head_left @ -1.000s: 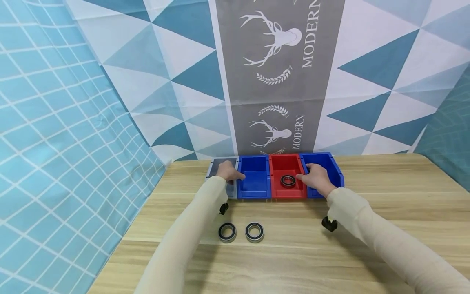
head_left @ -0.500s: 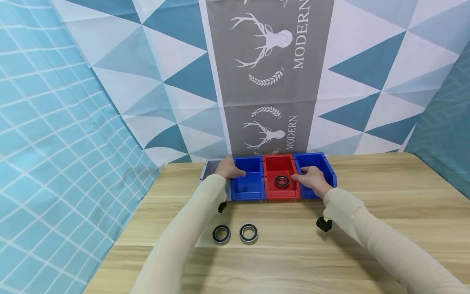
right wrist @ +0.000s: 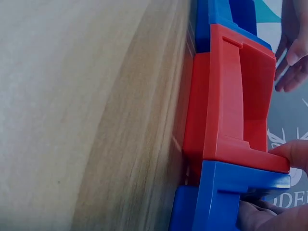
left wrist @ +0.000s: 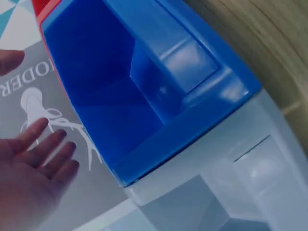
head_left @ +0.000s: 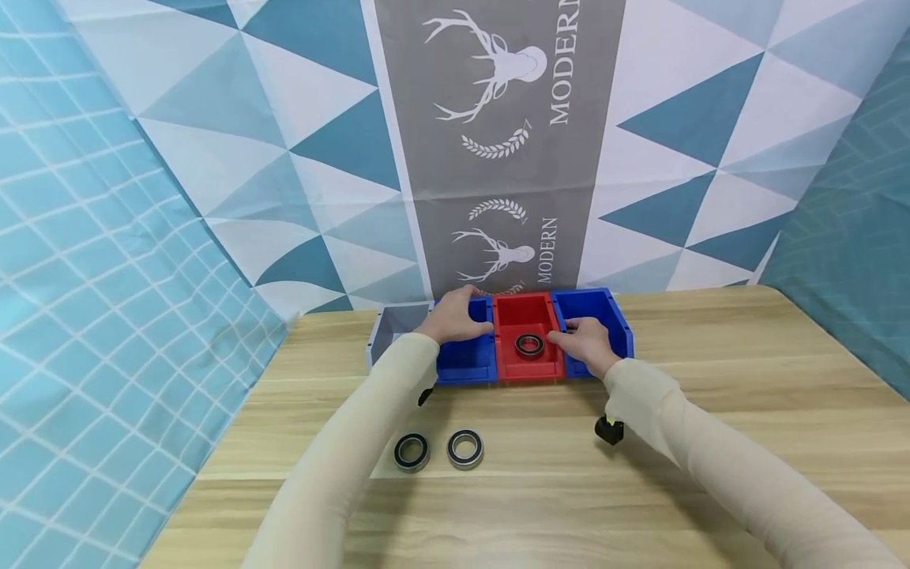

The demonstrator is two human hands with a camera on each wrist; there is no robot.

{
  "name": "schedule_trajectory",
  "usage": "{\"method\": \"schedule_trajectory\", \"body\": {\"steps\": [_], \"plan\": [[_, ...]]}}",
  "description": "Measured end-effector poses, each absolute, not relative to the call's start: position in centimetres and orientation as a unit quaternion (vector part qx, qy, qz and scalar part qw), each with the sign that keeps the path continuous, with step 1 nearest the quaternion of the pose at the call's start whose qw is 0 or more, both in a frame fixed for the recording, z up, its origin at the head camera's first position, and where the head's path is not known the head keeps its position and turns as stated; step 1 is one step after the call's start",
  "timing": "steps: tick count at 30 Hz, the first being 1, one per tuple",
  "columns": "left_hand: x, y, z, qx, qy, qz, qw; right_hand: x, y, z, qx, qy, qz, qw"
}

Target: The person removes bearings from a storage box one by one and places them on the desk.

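Four small bins stand in a row at the table's far edge: grey (head_left: 389, 328), blue (head_left: 464, 359), red (head_left: 528, 316), blue (head_left: 604, 316). A black-rimmed bearing (head_left: 529, 344) lies in the red bin (right wrist: 240, 110). My left hand (head_left: 455, 316) hovers over the back of the left blue bin (left wrist: 110, 96), its fingers (left wrist: 45, 149) straight and holding nothing. My right hand (head_left: 583, 341) pinches the wall where the red bin meets the right blue bin (right wrist: 231, 202), with the thumb (right wrist: 288, 153) on the red rim and the fingers inside the blue bin.
Two more bearings (head_left: 411, 452) (head_left: 465, 449) lie side by side on the wooden table (head_left: 540, 490), nearer me and left of centre. A patterned cloth backdrop (head_left: 498, 142) hangs right behind the bins. The table's left edge drops off to a blue checked cloth (head_left: 107, 316).
My left hand has moved right, from the grey and blue bins' shared wall to the back of the left blue bin. The right hand keeps its hold. The view has shifted.
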State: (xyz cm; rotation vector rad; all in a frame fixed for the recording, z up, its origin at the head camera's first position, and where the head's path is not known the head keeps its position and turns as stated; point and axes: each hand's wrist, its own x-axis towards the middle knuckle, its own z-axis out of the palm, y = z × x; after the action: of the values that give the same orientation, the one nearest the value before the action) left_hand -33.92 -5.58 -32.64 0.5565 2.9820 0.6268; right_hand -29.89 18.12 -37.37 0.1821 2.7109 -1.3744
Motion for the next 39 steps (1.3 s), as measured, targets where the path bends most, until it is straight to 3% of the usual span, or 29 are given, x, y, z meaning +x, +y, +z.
{"method": "schedule_trajectory", "body": {"steps": [7, 21, 39], "plan": [[-34.0, -5.1, -31.7, 0.254, 0.956, 0.141, 0.045, -30.0, 17.8, -37.2, 0.062, 0.892, -0.445, 0.057], [-33.6, -3.3, -31.4, 0.300, 0.949, 0.076, 0.060, -30.3, 18.3, -36.8, 0.065, 0.867, -0.486, 0.094], [-32.9, 0.0, -31.1, 0.301, 0.946, 0.060, 0.099, -30.1, 18.2, -36.5, 0.040, 0.867, -0.484, 0.109]]}}
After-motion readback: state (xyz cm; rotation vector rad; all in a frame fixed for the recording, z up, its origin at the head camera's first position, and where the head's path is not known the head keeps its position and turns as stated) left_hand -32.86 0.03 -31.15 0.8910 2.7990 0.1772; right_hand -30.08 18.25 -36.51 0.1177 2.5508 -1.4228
